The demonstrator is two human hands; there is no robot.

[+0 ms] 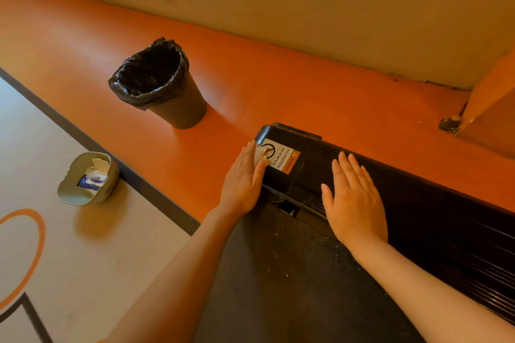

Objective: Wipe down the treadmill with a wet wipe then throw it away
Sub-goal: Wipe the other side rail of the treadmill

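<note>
Both hands are lying flat: the left hand is pressing the wet wipe on the treadmill, the right hand holding nothing. Unpinched, the wipe risks slipping off the left edge.

The left hand lies flat on the treadmill cover's left corner, with the wet wipe under its fingers. The warning label sits just right of those fingers. The right hand rests flat on the cover, well right of the label. The bin stands on the floor beyond and left of the left fingers. The wipe container stands far left of them, nearer the viewer than the bin.
</note>
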